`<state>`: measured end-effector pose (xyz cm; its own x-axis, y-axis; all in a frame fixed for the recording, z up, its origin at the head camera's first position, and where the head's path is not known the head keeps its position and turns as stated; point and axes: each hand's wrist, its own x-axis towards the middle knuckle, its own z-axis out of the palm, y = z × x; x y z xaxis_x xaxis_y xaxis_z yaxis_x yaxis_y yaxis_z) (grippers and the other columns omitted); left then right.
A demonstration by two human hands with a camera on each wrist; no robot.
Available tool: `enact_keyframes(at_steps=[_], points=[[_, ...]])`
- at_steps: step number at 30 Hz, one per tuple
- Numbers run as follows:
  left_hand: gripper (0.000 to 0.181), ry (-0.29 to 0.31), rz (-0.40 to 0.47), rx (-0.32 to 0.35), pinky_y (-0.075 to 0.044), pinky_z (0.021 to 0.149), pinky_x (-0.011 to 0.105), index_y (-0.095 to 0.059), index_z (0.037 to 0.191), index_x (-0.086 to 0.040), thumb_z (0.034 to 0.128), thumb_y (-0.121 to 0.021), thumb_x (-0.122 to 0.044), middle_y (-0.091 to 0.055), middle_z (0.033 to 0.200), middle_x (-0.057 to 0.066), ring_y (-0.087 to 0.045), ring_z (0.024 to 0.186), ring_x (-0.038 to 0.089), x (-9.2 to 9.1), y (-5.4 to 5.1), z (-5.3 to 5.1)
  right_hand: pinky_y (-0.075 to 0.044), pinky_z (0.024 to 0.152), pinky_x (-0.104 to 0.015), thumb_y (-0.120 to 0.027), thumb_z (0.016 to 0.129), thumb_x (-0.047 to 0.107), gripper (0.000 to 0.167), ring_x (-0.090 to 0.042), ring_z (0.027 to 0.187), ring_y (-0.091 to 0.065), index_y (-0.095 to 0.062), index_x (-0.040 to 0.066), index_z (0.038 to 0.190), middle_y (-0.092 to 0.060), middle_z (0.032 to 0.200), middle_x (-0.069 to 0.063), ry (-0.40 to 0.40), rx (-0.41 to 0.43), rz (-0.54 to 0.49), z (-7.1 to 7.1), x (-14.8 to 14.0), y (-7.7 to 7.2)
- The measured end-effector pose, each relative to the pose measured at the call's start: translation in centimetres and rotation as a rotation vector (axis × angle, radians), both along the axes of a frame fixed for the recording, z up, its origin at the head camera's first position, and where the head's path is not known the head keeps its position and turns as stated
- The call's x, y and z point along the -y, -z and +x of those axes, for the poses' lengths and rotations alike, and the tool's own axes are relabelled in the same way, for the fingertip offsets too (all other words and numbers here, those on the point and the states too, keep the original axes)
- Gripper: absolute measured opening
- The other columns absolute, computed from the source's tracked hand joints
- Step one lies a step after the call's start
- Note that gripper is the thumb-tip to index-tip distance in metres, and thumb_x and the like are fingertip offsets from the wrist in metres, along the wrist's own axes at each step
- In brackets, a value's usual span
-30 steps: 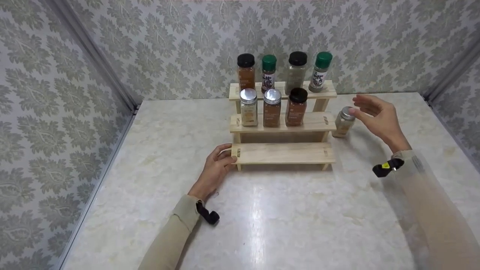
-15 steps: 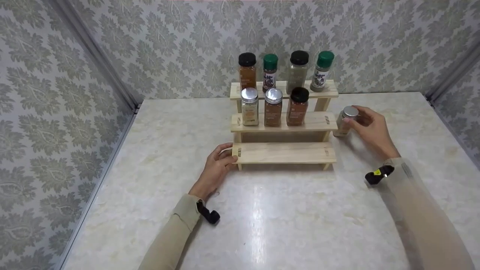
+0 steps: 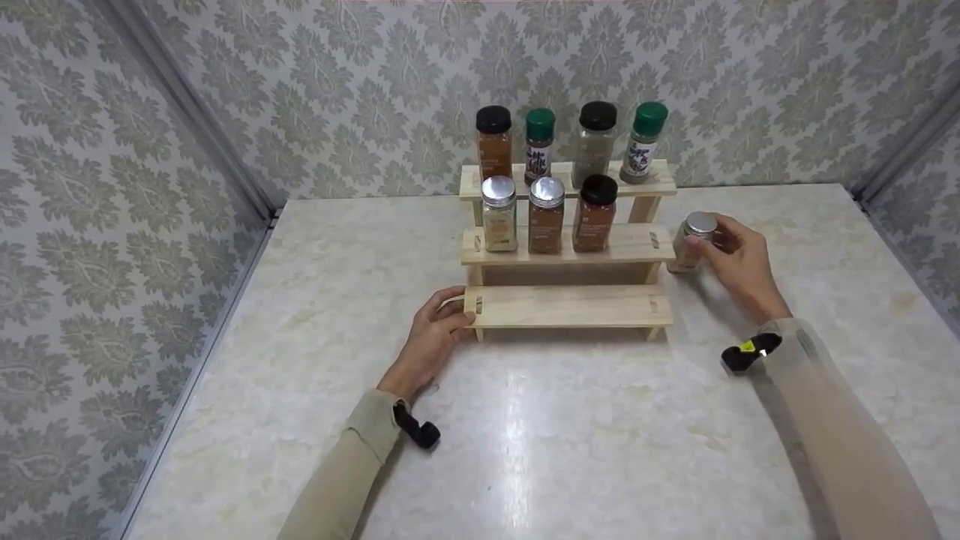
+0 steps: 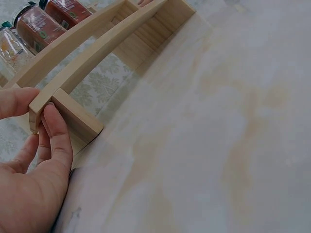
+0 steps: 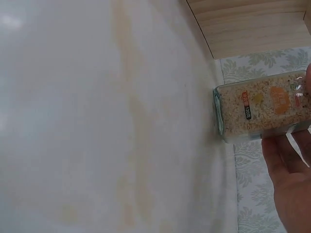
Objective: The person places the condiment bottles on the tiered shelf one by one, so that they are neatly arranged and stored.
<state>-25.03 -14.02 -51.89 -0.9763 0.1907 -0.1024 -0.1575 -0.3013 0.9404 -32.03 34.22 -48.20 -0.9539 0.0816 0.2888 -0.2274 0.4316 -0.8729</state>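
Note:
A three-tier wooden spice rack [image 3: 568, 306] stands on the table. My left hand [image 3: 433, 328] pinches the left end of its lowest shelf; in the left wrist view the thumb lies on top of the board [image 4: 73, 68] and fingers curl beneath. To the right of the rack, my right hand [image 3: 742, 262] grips a spice jar [image 3: 684, 251] with a silver lid, thumb on one side and fingers on the other. This glass jar [image 5: 260, 107] holds pale granules and stands upright on the table, close beside the rack's middle shelf.
On the middle shelf stand two silver-lidded jars [image 3: 499, 217] [image 3: 546, 221] and a black-lidded jar [image 3: 594, 221]. The top shelf bears black-lidded jars [image 3: 494, 150] and green-lidded bottles [image 3: 640, 154]. A patterned wall [image 3: 360, 97] rises behind the marbled table [image 3: 315, 300].
My right hand has moved left and closed its fingers around the silver-lidded jar, which stays about where it was. My left hand keeps its hold on the rack.

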Motion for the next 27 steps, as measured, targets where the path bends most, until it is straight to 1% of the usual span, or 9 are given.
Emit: enact_keyframes(at_steps=[4, 7, 10, 14, 20, 24, 27], points=[[0.052, 0.003, -0.007, 0.003, -0.059, 0.092, 0.033, -0.05, 0.149, -0.004, 0.0997, -0.065, 0.001, -0.061, 0.138, 0.017, -0.066, 0.116, 0.023, -0.1, 0.0, 0.1, -0.051, 0.096, -0.012, -0.077, 0.101, 0.028, 0.052, 0.0, 0.115, -0.062, -0.064, 0.01, 0.148, -0.068, 0.132, 0.007, 0.013, -0.012, -0.005, 0.1, 0.0, -0.9], [0.052, -0.003, -0.014, 0.005, -0.059, 0.093, 0.032, -0.05, 0.149, -0.004, 0.0993, -0.066, 0.0, -0.061, 0.139, 0.018, -0.066, 0.117, 0.023, -0.1, -0.1, 0.1, -0.05, 0.099, -0.014, -0.077, 0.101, 0.025, 0.05, -0.002, 0.116, -0.063, -0.065, 0.009, 0.147, -0.069, 0.131, 0.009, 0.007, -0.056, -0.025, 0.2, 0.3, -2.1], [0.053, -0.006, -0.019, 0.006, -0.058, 0.094, 0.033, -0.05, 0.149, -0.005, 0.0988, -0.066, -0.001, -0.06, 0.141, 0.018, -0.065, 0.118, 0.024, -0.1, -0.2, 0.1, -0.051, 0.096, -0.016, -0.076, 0.101, 0.023, 0.048, -0.005, 0.116, -0.063, -0.066, 0.009, 0.146, -0.069, 0.131, 0.008, -0.008, -0.093, -0.05, 0.6, 0.6, -3.6], [0.054, 0.006, -0.023, 0.005, -0.057, 0.094, 0.032, -0.048, 0.151, -0.005, 0.0995, -0.065, -0.001, -0.059, 0.141, 0.017, -0.065, 0.117, 0.023, 0.1, -0.1, 0.0, -0.055, 0.09, -0.017, -0.075, 0.102, 0.022, 0.047, -0.007, 0.116, -0.065, -0.065, 0.012, 0.147, -0.068, 0.133, 0.007, -0.016, -0.105, -0.074, 1.4, 1.2, -5.4], [0.054, 0.011, -0.031, 0.008, -0.055, 0.093, 0.032, -0.047, 0.151, -0.005, 0.0998, -0.065, -0.002, -0.059, 0.142, 0.017, -0.065, 0.116, 0.021, 0.1, 0.0, 0.0, -0.058, 0.089, -0.017, -0.075, 0.102, 0.022, 0.046, -0.009, 0.115, -0.067, -0.066, 0.011, 0.146, -0.068, 0.131, 0.007, 0.0, -0.13, -0.096, 2.5, 2.2, -7.8], [0.054, 0.009, -0.029, 0.01, -0.056, 0.092, 0.032, -0.048, 0.151, -0.005, 0.1, -0.065, -0.002, -0.059, 0.142, 0.017, -0.065, 0.116, 0.021, 0.1, -0.2, 0.0, -0.057, 0.089, -0.017, -0.074, 0.103, 0.025, 0.045, -0.009, 0.115, -0.067, -0.067, 0.012, 0.145, -0.069, 0.132, 0.003, 0.027, -0.151, -0.059, 3.3, 3.1, -9.5], [0.053, 0.009, -0.027, 0.009, -0.056, 0.092, 0.032, -0.049, 0.15, -0.006, 0.1002, -0.065, -0.002, -0.059, 0.141, 0.016, -0.065, 0.116, 0.021, 0.0, -0.2, 0.0, -0.056, 0.092, -0.019, -0.074, 0.103, 0.027, 0.046, -0.008, 0.118, -0.065, -0.066, 0.014, 0.147, -0.069, 0.136, 0.0, 0.04, -0.163, -0.028, 3.7, 3.7, -10.7]])
